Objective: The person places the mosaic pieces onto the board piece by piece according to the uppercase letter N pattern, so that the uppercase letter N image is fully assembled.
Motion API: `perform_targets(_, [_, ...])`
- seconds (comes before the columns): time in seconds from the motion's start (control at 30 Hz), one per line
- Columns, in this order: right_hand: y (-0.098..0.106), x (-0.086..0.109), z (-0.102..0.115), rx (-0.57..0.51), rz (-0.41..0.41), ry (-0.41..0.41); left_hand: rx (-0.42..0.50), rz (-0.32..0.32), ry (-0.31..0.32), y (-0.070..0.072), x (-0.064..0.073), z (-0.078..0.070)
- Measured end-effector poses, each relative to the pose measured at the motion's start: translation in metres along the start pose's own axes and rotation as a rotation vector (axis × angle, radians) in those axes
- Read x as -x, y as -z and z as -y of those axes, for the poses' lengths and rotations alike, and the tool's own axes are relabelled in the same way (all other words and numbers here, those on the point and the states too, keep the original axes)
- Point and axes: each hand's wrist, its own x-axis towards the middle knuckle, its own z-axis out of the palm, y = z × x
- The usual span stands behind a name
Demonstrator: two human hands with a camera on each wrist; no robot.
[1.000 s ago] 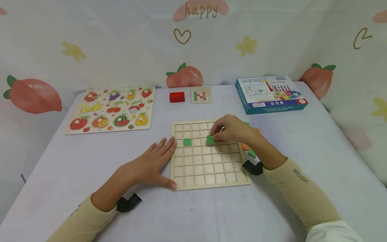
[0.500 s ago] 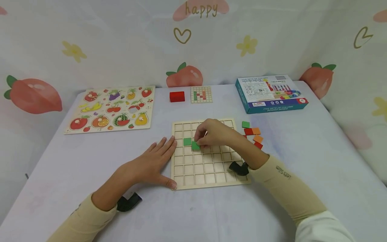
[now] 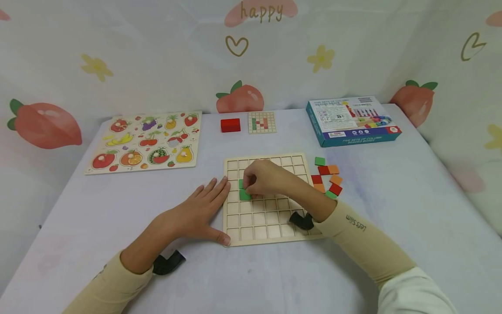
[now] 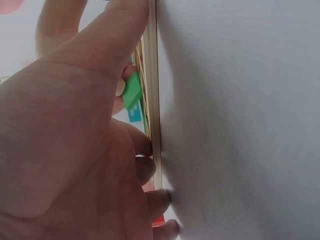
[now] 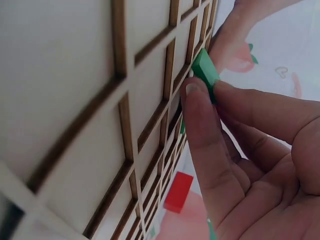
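Observation:
A wooden grid board (image 3: 274, 243) lies flat at the middle of the table. My right hand (image 3: 266, 178) pinches a green square tile (image 5: 205, 70) between thumb and fingertips, tilted close over a cell in the board's left part. Just behind it, another green tile (image 3: 241, 184) sits in a cell, partly covered by the right hand. My left hand (image 3: 192, 213) lies with fingers spread along the board's left edge, fingertips and thumb touching the frame. In the left wrist view, the pinched tile shows beyond the left thumb.
Right of the board lie several loose red, orange and green tiles (image 3: 333, 169). Behind it are a red block (image 3: 230, 125) and a small pattern card (image 3: 262, 122). A fruit puzzle board (image 3: 145, 144) lies back left, a blue-sided box (image 3: 353, 122) back right.
My right hand has carried the green tile leftward across the board to the cell in front of the placed green tile. The left hand stays on the board's edge.

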Motion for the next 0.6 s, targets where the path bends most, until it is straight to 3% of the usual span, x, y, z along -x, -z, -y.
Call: perform_targets(0.6, [-0.011, 0.009, 0.003, 0.122, -0.003, 0.011, -0.013, -0.015, -0.008, -0.002, 0.0, 0.002])
